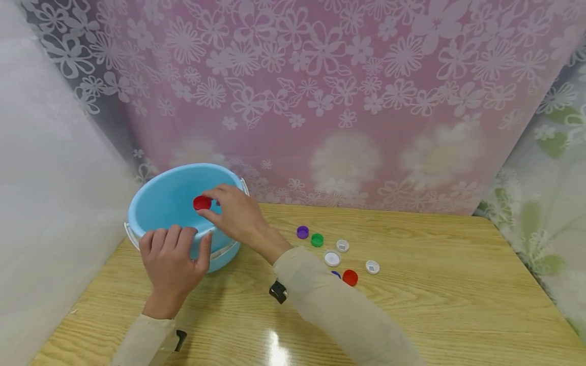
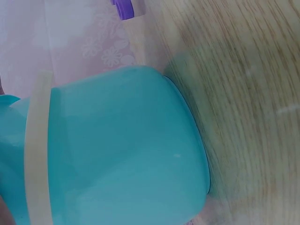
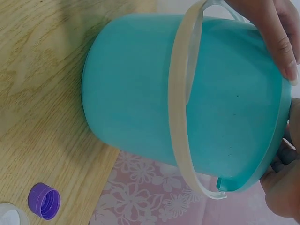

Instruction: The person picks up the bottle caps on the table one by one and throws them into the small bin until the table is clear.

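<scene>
A light blue bucket [image 1: 165, 195] stands tilted toward me at the left of the table. My left hand [image 1: 171, 262] grips its near rim, fingers over the edge and thumb [image 3: 283, 58] on the outer wall. Over the bucket's mouth, my right hand [image 1: 238, 213] pinches a red bottle cap [image 1: 202, 203] between thumb and fingers. In the right wrist view the bucket's pale handle [image 3: 178, 98] hangs across its outer side; that cap is hidden there. The left wrist view shows mostly the bucket's outer wall [image 2: 126, 145].
Right of the bucket lie several bottle caps: purple [image 1: 302, 232], green [image 1: 317, 240], another red one [image 1: 350, 277], white ones [image 1: 332, 258], and a blue one [image 1: 336, 274] partly hidden by my right sleeve. A flowered curtain [image 1: 320, 101] hangs behind the wooden table [image 1: 435, 284].
</scene>
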The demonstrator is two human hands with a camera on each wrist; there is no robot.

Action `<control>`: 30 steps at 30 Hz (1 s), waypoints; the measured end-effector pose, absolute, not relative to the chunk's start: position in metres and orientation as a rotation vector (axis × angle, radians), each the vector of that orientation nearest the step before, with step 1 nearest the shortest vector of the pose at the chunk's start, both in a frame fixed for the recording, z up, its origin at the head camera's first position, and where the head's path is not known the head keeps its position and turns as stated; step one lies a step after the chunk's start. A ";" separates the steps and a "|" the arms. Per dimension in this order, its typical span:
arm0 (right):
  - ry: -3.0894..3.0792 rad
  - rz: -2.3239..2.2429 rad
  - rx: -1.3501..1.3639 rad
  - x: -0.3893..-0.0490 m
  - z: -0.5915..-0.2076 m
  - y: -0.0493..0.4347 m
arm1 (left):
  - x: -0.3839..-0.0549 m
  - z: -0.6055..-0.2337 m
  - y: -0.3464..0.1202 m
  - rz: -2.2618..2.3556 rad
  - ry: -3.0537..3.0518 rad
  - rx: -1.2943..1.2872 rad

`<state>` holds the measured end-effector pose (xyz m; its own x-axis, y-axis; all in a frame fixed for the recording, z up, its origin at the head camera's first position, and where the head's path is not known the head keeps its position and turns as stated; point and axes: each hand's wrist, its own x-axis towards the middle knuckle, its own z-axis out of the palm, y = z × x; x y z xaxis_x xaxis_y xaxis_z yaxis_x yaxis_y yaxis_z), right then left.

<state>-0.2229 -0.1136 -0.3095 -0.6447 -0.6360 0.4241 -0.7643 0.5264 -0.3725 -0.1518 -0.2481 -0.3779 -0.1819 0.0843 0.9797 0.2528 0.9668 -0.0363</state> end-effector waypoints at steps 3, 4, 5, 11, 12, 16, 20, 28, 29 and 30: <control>-2.541 0.801 1.174 -0.222 -0.310 -0.113 | -0.152 -0.378 -0.247 -0.155 -1.753 -0.254; -2.546 0.804 1.170 -0.222 -0.310 -0.113 | -0.152 -0.378 -0.247 -0.155 -1.751 -0.255; -2.549 0.807 1.166 -0.222 -0.310 -0.112 | -0.153 -0.378 -0.247 -0.155 -1.748 -0.256; -2.559 0.843 1.168 -0.224 -0.311 -0.110 | -0.153 -0.376 -0.245 -0.156 -1.733 -0.263; -2.561 0.848 1.172 -0.224 -0.311 -0.110 | -0.153 -0.376 -0.245 -0.157 -1.732 -0.264; -2.569 0.876 1.180 -0.224 -0.311 -0.107 | -0.154 -0.376 -0.244 -0.157 -1.727 -0.270; -2.562 0.928 1.203 -0.225 -0.311 -0.103 | -0.154 -0.376 -0.243 -0.159 -1.729 -0.274; -2.520 1.030 1.260 -0.230 -0.306 -0.092 | -0.152 -0.375 -0.245 -0.157 -1.727 -0.256; -2.517 1.034 1.255 -0.232 -0.305 -0.090 | -0.151 -0.375 -0.246 -0.156 -1.729 -0.256; -2.514 1.041 1.253 -0.233 -0.304 -0.087 | -0.151 -0.375 -0.246 -0.155 -1.731 -0.254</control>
